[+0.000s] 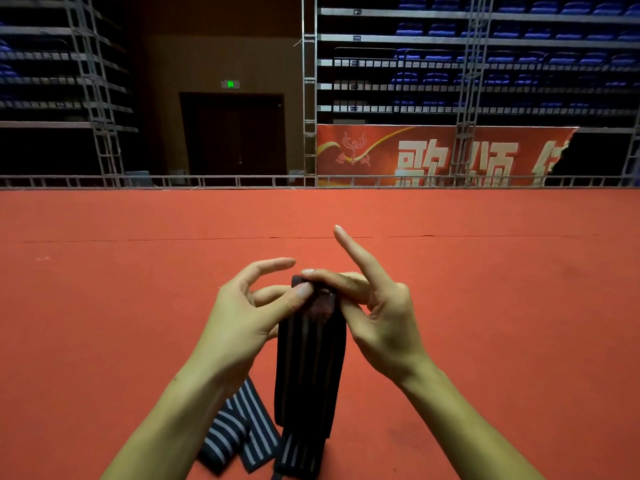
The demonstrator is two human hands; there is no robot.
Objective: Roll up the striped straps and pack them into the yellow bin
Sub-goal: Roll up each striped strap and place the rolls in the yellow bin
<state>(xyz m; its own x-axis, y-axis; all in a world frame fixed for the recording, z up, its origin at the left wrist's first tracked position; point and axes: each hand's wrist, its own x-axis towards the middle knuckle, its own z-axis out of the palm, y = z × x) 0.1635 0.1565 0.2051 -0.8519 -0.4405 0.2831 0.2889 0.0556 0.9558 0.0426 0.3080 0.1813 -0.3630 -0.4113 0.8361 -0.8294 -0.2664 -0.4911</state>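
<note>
A dark striped strap (310,368) hangs upright in front of me, its top end held between both hands. My left hand (249,313) pinches that top end with the thumb against curled fingers. My right hand (374,303) pinches it from the other side with thumb and middle fingers, while its index finger points up and away. The strap's lower end reaches the red carpet. Another striped strap (239,431) lies crumpled on the carpet under my left forearm. The yellow bin is not in view.
Red carpet (485,271) covers the floor out to a low metal rail (207,181). Behind it stand truss towers, a red banner (433,157), a dark doorway and rows of blue seats.
</note>
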